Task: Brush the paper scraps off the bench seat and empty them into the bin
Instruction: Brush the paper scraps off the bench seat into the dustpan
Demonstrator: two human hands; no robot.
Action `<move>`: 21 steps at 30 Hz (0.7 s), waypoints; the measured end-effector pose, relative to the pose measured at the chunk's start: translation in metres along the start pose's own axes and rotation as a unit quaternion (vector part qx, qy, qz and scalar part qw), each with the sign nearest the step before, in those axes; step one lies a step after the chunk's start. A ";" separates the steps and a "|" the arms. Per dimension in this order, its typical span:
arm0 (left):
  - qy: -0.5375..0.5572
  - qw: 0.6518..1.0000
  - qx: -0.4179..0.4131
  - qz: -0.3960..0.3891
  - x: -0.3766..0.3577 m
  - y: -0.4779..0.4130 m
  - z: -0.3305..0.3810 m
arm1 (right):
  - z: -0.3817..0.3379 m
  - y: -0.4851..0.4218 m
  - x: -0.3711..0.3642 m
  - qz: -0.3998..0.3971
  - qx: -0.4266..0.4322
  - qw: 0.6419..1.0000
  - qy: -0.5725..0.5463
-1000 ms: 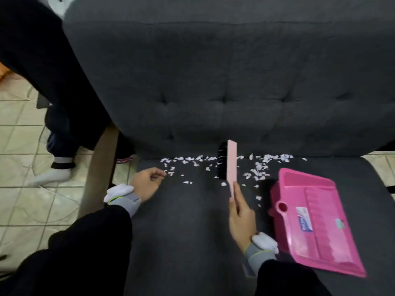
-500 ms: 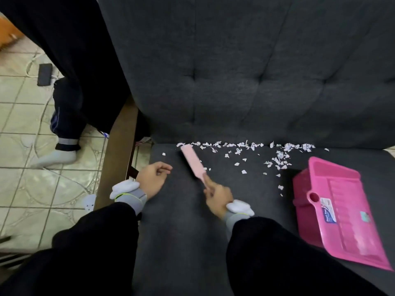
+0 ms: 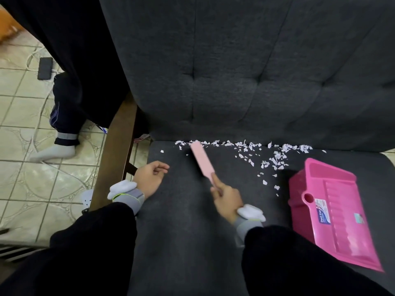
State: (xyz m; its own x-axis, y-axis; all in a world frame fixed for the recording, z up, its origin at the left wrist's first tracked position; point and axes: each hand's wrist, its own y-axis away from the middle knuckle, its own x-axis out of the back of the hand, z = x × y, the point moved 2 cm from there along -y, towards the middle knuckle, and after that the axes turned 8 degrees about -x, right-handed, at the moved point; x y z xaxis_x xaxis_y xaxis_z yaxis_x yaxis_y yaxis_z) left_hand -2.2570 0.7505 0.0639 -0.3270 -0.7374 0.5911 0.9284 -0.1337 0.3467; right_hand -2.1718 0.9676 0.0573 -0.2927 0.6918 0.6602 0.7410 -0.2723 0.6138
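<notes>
Reaching the paper scraps (image 3: 275, 161) on the bench seat (image 3: 188, 210), the brush (image 3: 202, 160) is gripped by the right hand (image 3: 226, 198), while the left hand (image 3: 149, 178) is rested loosely curled, empty.

I count one brush (image 3: 202, 161), held in the fingers of my right hand (image 3: 227, 199), and one dustpan (image 3: 333, 212) to the right of those fingers. Beyond my fingertips lie paper scraps (image 3: 275, 161), dozens, too many to count singly. My left hand (image 3: 149, 179) makes two hands, its curled fingers holding nothing.

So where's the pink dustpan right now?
In the head view, the pink dustpan lies on the bench seat at right, beside the paper scraps.
</notes>
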 end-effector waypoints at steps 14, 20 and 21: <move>0.010 1.000 0.010 -0.002 0.005 0.010 -0.008 | 0.028 0.004 0.020 0.074 -0.126 0.989 0.004; 0.011 1.000 0.000 0.010 0.014 0.009 -0.004 | 0.013 0.007 0.017 0.026 -0.038 0.999 -0.003; 0.010 1.000 -0.004 0.012 0.016 0.009 -0.004 | -0.002 0.003 0.009 0.013 -0.017 1.000 0.009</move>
State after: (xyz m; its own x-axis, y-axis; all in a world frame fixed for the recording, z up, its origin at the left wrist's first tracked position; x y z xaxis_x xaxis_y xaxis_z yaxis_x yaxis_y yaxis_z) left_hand -2.2530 0.7354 0.0736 -0.3006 -0.7541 0.5839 0.9375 -0.1213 0.3260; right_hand -2.1732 0.9718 0.0663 -0.2845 0.6721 0.6836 0.7274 -0.3132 0.6106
